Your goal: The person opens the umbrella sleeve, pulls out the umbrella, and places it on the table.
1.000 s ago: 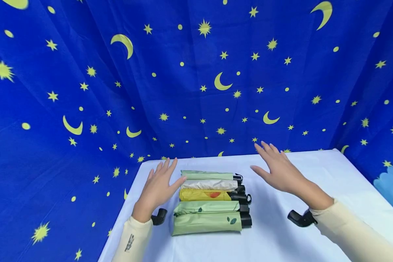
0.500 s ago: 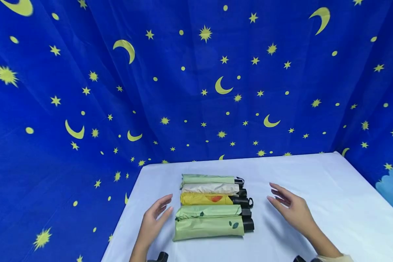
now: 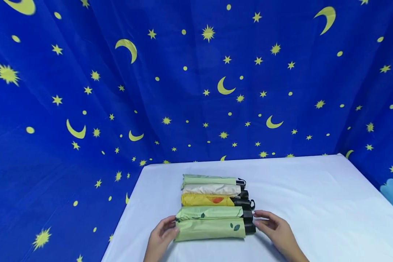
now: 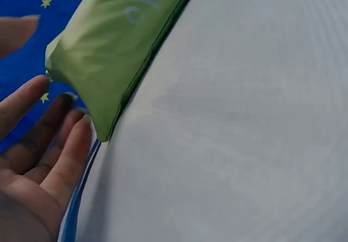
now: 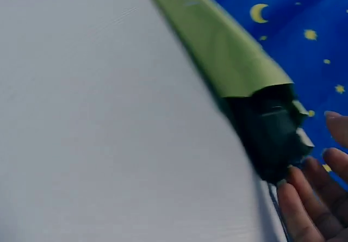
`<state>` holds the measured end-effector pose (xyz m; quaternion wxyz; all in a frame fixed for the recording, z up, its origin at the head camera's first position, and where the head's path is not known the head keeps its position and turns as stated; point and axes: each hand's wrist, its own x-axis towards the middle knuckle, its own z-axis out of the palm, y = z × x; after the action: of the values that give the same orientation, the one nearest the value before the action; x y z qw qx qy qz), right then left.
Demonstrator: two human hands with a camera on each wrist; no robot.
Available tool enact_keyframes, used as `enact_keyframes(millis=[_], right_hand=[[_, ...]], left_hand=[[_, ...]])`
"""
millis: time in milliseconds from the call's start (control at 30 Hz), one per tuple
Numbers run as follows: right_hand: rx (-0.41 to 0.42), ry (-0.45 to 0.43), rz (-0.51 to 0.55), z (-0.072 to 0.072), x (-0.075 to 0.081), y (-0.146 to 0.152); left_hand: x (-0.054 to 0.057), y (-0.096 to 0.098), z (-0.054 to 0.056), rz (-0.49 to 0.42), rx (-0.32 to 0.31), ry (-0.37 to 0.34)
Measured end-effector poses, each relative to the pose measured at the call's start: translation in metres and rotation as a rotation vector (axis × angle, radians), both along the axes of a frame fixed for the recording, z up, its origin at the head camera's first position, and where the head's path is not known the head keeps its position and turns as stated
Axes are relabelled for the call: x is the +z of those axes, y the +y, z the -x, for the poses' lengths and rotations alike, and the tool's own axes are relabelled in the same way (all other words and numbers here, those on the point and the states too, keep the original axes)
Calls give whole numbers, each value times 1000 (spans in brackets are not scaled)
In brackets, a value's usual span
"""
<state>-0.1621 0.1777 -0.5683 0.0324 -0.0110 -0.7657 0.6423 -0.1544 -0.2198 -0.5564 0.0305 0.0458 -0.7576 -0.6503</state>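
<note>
**Left hand (image 3: 160, 238) and right hand (image 3: 278, 231) flank the 2 lowest green umbrellas (image 3: 209, 225)**

In the head view I see 5 folded umbrellas rowed at lower centre on a white table (image 3: 301, 193), black handles (image 3: 250, 228) rightward: green, whitish, yellow, green, green from top to bottom. Loosely bent fingers meet both ends of the lowest 2.

In the left wrist view, relaxed fingers stand spread at left by a green tip, thumb apart, gripping nothing; firm contact I can't tell.

In the right wrist view, parted fingertips reach the dark handle end at lower right, gripping nothing.
</note>
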Motion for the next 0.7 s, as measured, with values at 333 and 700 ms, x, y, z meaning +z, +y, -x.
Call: enact_keyframes(millis=[333, 700], right_hand=[[42, -75, -97, -3, -11, -6], [161, 72, -206, -3, -12, 6]], left_hand=[[-15, -3, 1, -49, -57, -133], [-12, -7, 2, -31, -169, -123]])
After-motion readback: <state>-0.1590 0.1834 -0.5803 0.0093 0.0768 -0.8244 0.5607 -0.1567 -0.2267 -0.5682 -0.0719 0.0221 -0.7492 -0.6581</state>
